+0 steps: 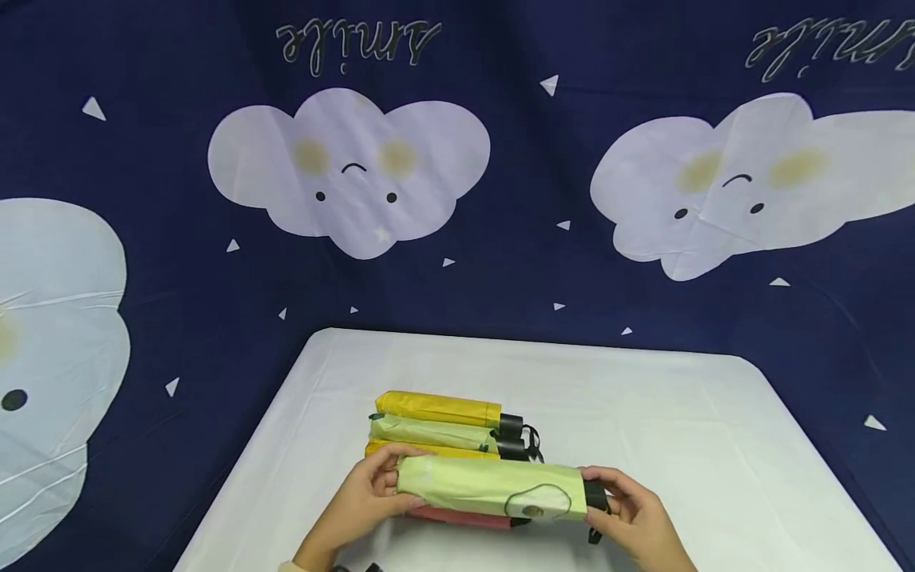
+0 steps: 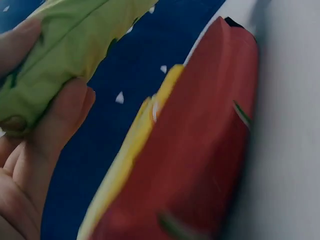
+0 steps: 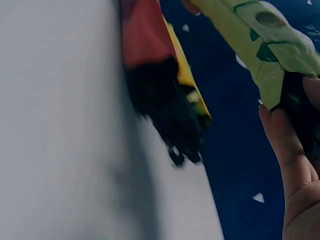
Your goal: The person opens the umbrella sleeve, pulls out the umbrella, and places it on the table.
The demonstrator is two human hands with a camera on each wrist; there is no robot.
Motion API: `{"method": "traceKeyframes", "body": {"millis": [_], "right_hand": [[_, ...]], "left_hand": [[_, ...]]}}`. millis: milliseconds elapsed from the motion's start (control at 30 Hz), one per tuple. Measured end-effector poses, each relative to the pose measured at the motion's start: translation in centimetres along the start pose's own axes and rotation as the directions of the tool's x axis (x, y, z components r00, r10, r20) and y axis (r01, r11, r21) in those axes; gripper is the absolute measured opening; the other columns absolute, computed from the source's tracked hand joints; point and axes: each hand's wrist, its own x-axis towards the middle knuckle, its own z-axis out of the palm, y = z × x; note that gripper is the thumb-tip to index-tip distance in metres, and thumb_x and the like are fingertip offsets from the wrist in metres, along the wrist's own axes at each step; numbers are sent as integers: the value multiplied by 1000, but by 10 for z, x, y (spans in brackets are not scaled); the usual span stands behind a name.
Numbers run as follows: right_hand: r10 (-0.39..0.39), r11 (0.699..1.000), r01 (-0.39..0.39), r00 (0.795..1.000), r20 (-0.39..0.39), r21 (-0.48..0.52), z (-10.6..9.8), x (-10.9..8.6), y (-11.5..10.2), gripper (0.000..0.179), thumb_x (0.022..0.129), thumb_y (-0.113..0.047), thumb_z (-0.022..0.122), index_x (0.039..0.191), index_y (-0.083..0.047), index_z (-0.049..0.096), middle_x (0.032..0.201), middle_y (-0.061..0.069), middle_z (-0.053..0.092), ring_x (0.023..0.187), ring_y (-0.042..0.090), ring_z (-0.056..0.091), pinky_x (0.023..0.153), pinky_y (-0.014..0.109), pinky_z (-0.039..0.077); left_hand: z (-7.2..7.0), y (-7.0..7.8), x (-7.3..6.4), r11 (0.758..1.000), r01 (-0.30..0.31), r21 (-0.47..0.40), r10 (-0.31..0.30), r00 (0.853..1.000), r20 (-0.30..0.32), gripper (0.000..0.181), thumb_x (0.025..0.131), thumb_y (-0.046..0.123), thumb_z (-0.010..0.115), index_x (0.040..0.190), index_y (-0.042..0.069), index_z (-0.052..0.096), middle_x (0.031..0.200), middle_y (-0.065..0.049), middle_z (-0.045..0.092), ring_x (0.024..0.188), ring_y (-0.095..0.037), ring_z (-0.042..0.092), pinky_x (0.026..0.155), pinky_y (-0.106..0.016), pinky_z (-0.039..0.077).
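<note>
A folded light green umbrella [image 1: 472, 483] with an avocado print is held level above the table between two hands. The left hand [image 1: 372, 491] grips its cloth end, thumb in front and fingers behind. At the other end the right hand [image 1: 632, 512] pinches it by the black handle [image 1: 595, 494]. Beneath it, partly hidden, lies a red folded umbrella [image 1: 465, 518], which the left wrist view shows large. Behind the held one lie a yellow umbrella [image 1: 443, 407], another light green umbrella [image 1: 432, 431] and a second yellow umbrella [image 1: 382, 448], side by side with their black handles to the right.
The umbrellas lie on a white table [image 1: 643, 413] with rounded far corners. Past its edges hangs or spreads a dark blue cloth [image 1: 522, 270] printed with clouds and small white triangles. A small dark object [image 1: 373, 567] shows at the bottom edge, near the left wrist.
</note>
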Motion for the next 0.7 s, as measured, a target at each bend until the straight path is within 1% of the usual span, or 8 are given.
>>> {"method": "traceKeyframes", "body": {"millis": [33, 67, 133, 233, 400, 567, 633, 700], "right_hand": [[13, 999, -14, 1000, -25, -35, -3, 2, -3, 52, 90, 2, 74, 136, 13, 52, 128, 13, 63, 105, 23, 71, 82, 38, 61], [22, 997, -26, 998, -54, -74, -6, 5, -6, 53, 89, -1, 77, 136, 10, 55, 127, 16, 63, 104, 22, 72, 80, 37, 61], [28, 990, -41, 995, -97, -137, -10, 10, -12, 55, 87, -6, 80, 136, 5, 58, 126, 21, 63, 101, 21, 72, 76, 37, 62], [9, 983, -31, 993, -116, -183, -16, 15, -19, 55, 86, -8, 83, 135, 3, 61, 126, 22, 64, 100, 21, 72, 75, 35, 62], [-12, 984, -6, 995, -98, -178, -21, 16, -24, 53, 86, -1, 80, 134, 8, 60, 121, 15, 67, 99, 19, 71, 75, 33, 62], [2, 992, -6, 1000, -31, -122, -20, 14, -24, 54, 87, 0, 79, 135, 11, 57, 125, 21, 64, 103, 22, 70, 78, 36, 62], [12, 995, -15, 1000, -27, -100, -20, 14, -24, 54, 87, 0, 79, 135, 12, 57, 125, 21, 64, 105, 23, 70, 79, 36, 61], [15, 996, -19, 999, -46, -86, -20, 13, -24, 52, 87, 1, 79, 134, 12, 58, 123, 16, 66, 104, 23, 71, 79, 36, 62]], "left_hand": [[2, 0, 9, 1000, -9, 7, 9, 1000, 10, 59, 91, -8, 72, 144, -5, 46, 144, -30, 48, 119, -35, 63, 90, -43, 58], [4, 1, 17, 1000, -2, 19, 2, 1000, 6, 59, 91, -6, 72, 145, -2, 47, 144, -28, 48, 120, -33, 63, 91, -42, 58], [6, 2, 30, 999, -16, 46, 15, 1000, 4, 59, 92, -5, 72, 146, -1, 48, 144, -27, 48, 121, -31, 62, 92, -41, 58], [9, 5, 41, 998, -36, 57, 35, 999, 12, 56, 91, -6, 73, 143, -1, 52, 146, -28, 47, 124, -30, 60, 95, -38, 57], [13, 7, 49, 996, -71, 55, 68, 996, 53, 60, 85, -8, 78, 140, 0, 56, 148, -24, 49, 125, -30, 59, 94, -36, 57], [16, 8, 51, 988, -107, 108, 100, 993, 70, 60, 82, -6, 82, 137, 2, 60, 142, -19, 57, 128, -29, 57, 96, -34, 55], [17, 9, 51, 985, -113, 134, 105, 992, 65, 59, 81, -5, 83, 135, 3, 61, 140, -18, 59, 128, -25, 57, 94, -29, 55], [17, 11, 51, 979, -114, 168, 106, 993, 58, 59, 82, -4, 83, 135, 5, 62, 139, -16, 60, 106, -14, 64, 82, -22, 55]]}}
